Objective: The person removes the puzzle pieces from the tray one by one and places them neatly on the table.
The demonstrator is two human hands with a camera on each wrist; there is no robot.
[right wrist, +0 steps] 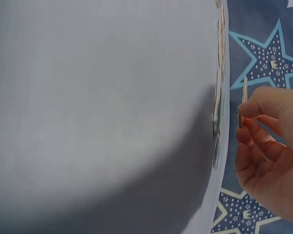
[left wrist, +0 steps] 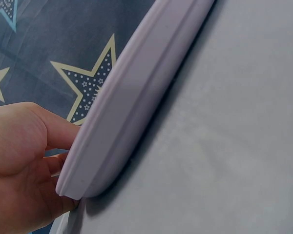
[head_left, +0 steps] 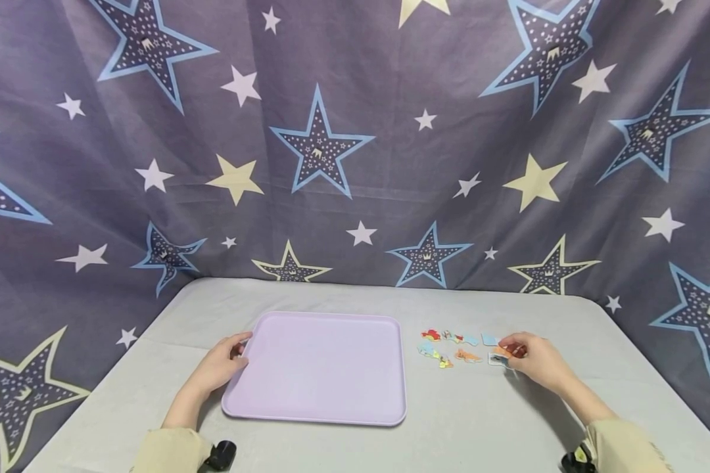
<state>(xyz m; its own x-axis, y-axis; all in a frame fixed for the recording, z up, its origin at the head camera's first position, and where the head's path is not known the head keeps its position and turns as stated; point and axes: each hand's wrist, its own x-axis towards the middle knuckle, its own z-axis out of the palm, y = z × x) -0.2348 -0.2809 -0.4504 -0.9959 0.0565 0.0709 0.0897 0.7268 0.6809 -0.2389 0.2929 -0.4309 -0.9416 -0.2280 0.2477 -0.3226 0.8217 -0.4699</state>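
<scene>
The pale purple tray (head_left: 319, 371) lies flat on the table, and my left hand (head_left: 217, 365) grips its left edge. In the left wrist view the thumb lies against the tray's rim (left wrist: 118, 102), with the other fingers partly hidden behind it. My right hand (head_left: 538, 361) pinches a small flat orange puzzle piece (head_left: 501, 352) between thumb and fingers, just above the table. From the right wrist view this piece (right wrist: 244, 90) shows edge-on and thin. Below the hand and to its left lie several colourful puzzle pieces, among them a red one (head_left: 430, 335) and an orange one (head_left: 467, 356).
A grey-white cloth covers the table (head_left: 449, 420). The loose pieces form a small group between the tray and my right hand. A dark curtain with stars (head_left: 355, 164) hangs behind the table's far edge.
</scene>
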